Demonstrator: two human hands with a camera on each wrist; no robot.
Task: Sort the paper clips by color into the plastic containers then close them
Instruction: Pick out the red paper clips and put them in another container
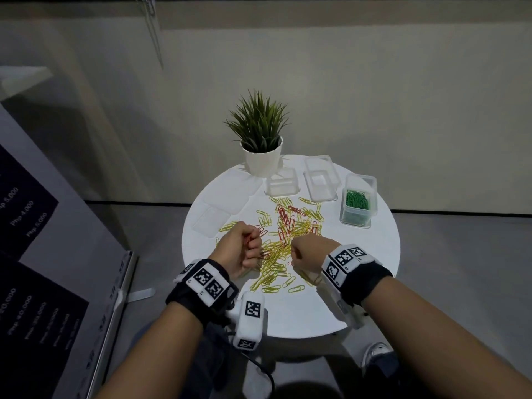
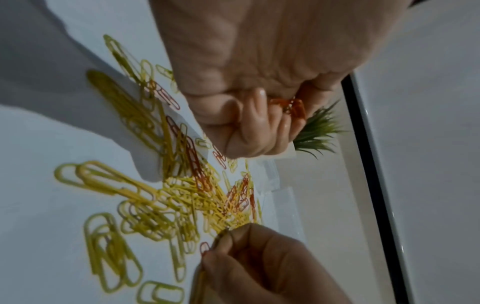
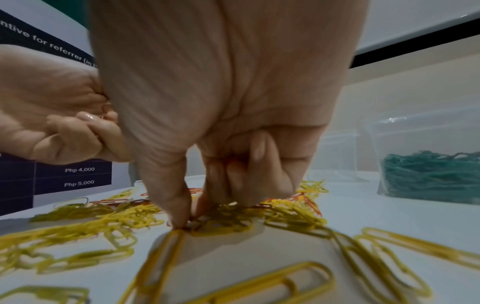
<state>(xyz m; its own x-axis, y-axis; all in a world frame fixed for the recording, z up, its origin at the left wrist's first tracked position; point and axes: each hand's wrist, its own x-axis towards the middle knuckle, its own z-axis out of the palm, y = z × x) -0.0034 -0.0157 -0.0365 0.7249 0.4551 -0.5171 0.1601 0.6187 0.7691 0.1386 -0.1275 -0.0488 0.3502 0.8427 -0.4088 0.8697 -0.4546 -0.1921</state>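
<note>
A pile of yellow paper clips (image 1: pixel 273 269) mixed with red paper clips (image 1: pixel 283 217) lies in the middle of the round white table (image 1: pixel 374 263). My left hand (image 1: pixel 247 246) hovers at the pile's left edge, its fingers curled round a bunch of red clips (image 2: pixel 292 107). My right hand (image 1: pixel 298 253) is down in the pile. Its thumb and forefinger (image 3: pixel 182 218) pinch a clip on the table, and red shows inside its curled fingers (image 3: pixel 231 160). A clear container with green clips (image 1: pixel 357 204) stands open at the right. Two empty clear containers (image 1: pixel 282 182) (image 1: pixel 321 180) stand behind the pile.
A potted plant in a white pot (image 1: pixel 262 156) stands at the table's far edge. Clear lids (image 1: pixel 221 210) lie at the left of the table. A dark printed banner (image 1: pixel 26 214) stands to the left of the table, on the floor.
</note>
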